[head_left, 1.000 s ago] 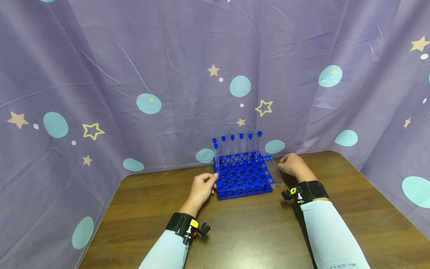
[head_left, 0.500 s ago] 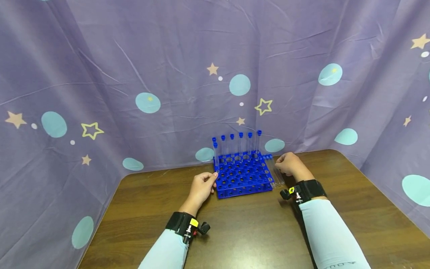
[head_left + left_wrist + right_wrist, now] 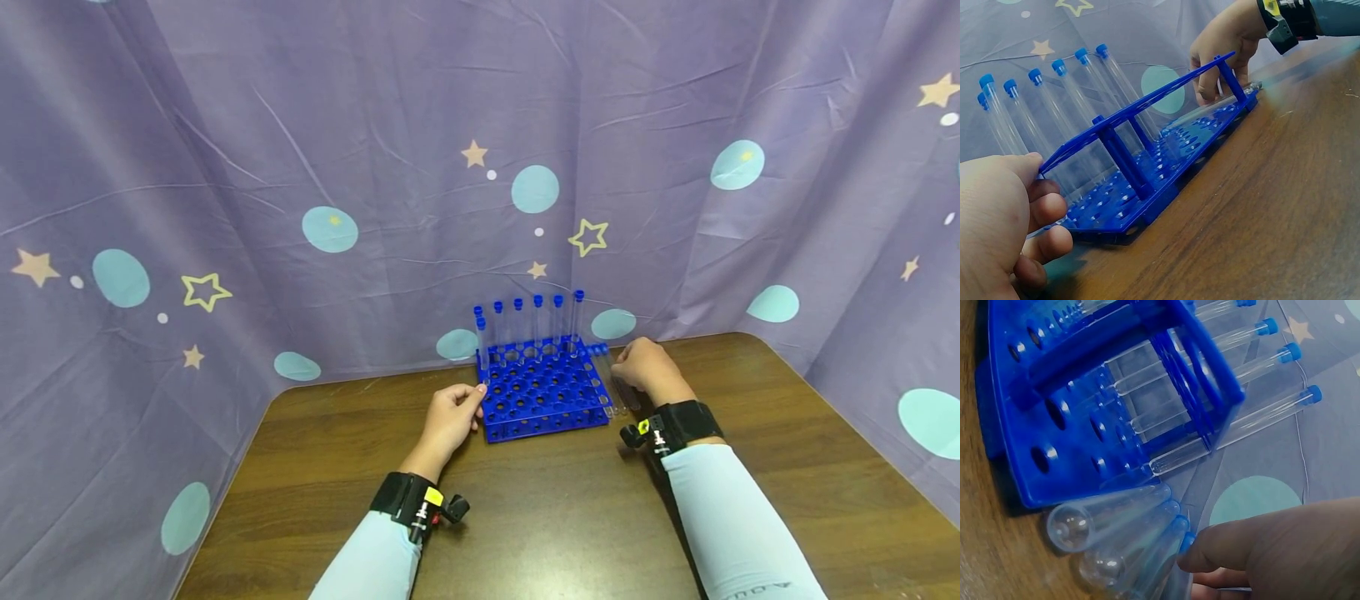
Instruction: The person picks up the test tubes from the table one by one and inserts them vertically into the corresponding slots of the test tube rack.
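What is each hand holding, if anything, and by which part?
Left hand: the blue rack, by its upper plate's left edge. Right hand: at the capped end of a loose tube; whether gripped cannot be told.

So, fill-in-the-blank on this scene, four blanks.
1. The left hand grips one side of the blue ____.
2. ____ capped tubes stand in the rack.
3. Loose tubes lie beside it, to the person's ____.
4. Besides round spots, the curtain shows printed ____.
Missing words: rack; seven; right; stars.
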Demonstrator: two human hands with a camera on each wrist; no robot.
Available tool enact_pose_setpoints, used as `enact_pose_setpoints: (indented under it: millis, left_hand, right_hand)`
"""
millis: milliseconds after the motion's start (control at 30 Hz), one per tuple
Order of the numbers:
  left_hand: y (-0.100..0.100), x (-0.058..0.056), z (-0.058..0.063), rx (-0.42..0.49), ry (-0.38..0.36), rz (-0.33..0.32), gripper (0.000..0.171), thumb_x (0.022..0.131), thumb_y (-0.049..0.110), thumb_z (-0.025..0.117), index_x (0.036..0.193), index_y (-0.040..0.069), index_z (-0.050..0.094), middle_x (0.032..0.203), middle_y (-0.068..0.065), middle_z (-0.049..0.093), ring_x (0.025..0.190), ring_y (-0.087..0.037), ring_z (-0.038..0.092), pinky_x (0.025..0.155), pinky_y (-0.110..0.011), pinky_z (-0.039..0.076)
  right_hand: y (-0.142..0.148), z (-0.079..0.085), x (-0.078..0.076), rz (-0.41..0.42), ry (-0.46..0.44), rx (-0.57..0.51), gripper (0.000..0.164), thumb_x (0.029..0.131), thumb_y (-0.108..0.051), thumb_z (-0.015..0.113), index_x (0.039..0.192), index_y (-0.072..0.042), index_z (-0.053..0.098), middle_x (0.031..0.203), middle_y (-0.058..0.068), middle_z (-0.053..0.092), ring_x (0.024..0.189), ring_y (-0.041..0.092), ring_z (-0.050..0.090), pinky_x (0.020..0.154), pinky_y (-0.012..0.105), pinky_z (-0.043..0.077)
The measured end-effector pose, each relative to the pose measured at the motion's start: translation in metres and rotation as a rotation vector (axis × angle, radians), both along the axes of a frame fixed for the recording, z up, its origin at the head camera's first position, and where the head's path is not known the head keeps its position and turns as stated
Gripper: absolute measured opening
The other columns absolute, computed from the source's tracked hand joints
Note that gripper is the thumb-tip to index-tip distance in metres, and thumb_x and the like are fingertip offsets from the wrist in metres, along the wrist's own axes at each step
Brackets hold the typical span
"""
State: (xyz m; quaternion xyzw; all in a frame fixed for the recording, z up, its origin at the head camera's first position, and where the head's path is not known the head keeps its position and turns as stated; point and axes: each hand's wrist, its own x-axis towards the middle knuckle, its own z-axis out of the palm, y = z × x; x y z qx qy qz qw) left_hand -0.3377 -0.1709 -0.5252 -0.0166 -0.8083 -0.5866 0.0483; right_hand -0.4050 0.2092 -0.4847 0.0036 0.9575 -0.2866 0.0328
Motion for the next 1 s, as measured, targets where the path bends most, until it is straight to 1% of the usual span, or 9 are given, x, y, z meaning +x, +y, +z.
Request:
enact_pose_setpoints:
  millis: [67, 167, 233, 433, 533, 767, 1000]
  left_hand:
    - [0.0002, -0.0001, 0.0002, -0.002, -0.002, 0.0, 0.036, 0.113, 0.033, 0.074, 0.093, 0.003, 0.08, 0.071, 0.003, 0.069, 0.053, -0.011, 0.059, 0.054, -0.025, 0.052]
    - [0.0005, -0.0003, 0.0004, -0.006, -0.006, 0.0, 0.036, 0.113, 0.033, 0.074, 0.094, 0.003, 0.08, 0.072, 0.003, 0.069, 0.053, -0.011, 0.059, 0.054, -0.025, 0.053]
    - [0.0005, -0.0001, 0.0005, -0.007, -0.007, -0.001, 0.036, 0.113, 0.033, 0.074, 0.094, 0.003, 0.08, 0.072, 0.003, 0.069, 0.054, -0.011, 0.059, 0.054, -0.025, 0.052]
    - [-0.0001, 0.0001, -0.0009, -0.012, -0.002, 0.0, 0.036, 0.113, 0.033, 0.074, 0.093, 0.003, 0.08, 0.072, 0.001, 0.069, 0.053, -0.012, 0.059, 0.054, -0.025, 0.051]
    - [-0.0002, -0.0004, -0.0013, -0.01, 0.001, 0.001, 0.037, 0.113, 0.033, 0.074, 0.093, 0.003, 0.08, 0.072, 0.0, 0.07, 0.053, -0.012, 0.059, 0.054, -0.025, 0.052]
    - [0.0004, -0.0003, -0.0023, -0.015, -0.004, 0.009, 0.037, 0.112, 0.034, 0.074, 0.093, 0.004, 0.08, 0.072, 0.001, 0.07, 0.053, -0.012, 0.059, 0.055, -0.026, 0.052]
    - [0.0004, 0.0009, 0.0, -0.018, 0.004, 0.008, 0.035, 0.112, 0.033, 0.074, 0.093, 0.004, 0.081, 0.073, -0.002, 0.071, 0.053, -0.012, 0.059, 0.054, -0.025, 0.051]
  right_hand:
    - [-0.0009, 0.0009, 0.0009, -0.009, 0.008, 0.027, 0.037, 0.092, -0.018, 0.071, 0.061, -0.022, 0.051, 0.063, -0.006, 0.054, 0.061, 0.018, 0.058, 0.057, 0.032, 0.046]
    - [-0.0008, 0.0026, 0.003, -0.011, 0.018, 0.051, 0.039, 0.092, -0.02, 0.073, 0.06, -0.023, 0.051, 0.066, -0.006, 0.053, 0.067, 0.02, 0.055, 0.06, 0.035, 0.044]
    - [-0.0004, 0.0032, 0.0038, -0.014, 0.003, 0.061, 0.04, 0.093, -0.021, 0.074, 0.06, -0.023, 0.05, 0.067, -0.006, 0.049, 0.069, 0.021, 0.051, 0.061, 0.037, 0.042]
    - [0.0007, 0.0059, 0.006, -0.028, -0.068, 0.066, 0.05, 0.096, -0.023, 0.077, 0.058, -0.023, 0.045, 0.06, -0.008, 0.04, 0.061, 0.019, 0.046, 0.058, 0.037, 0.04]
    - [0.0009, 0.0073, 0.0074, -0.035, -0.073, 0.065, 0.051, 0.096, -0.023, 0.078, 0.057, -0.023, 0.044, 0.059, -0.008, 0.038, 0.06, 0.018, 0.045, 0.057, 0.037, 0.04]
    - [0.0045, 0.0061, 0.008, -0.005, -0.067, 0.052, 0.053, 0.095, -0.021, 0.077, 0.056, -0.023, 0.041, 0.057, -0.009, 0.034, 0.055, 0.015, 0.038, 0.054, 0.032, 0.035]
    - [0.0052, 0.0048, 0.0069, 0.002, -0.063, 0.051, 0.054, 0.096, -0.022, 0.078, 0.056, -0.023, 0.041, 0.058, -0.009, 0.035, 0.057, 0.016, 0.042, 0.055, 0.034, 0.038]
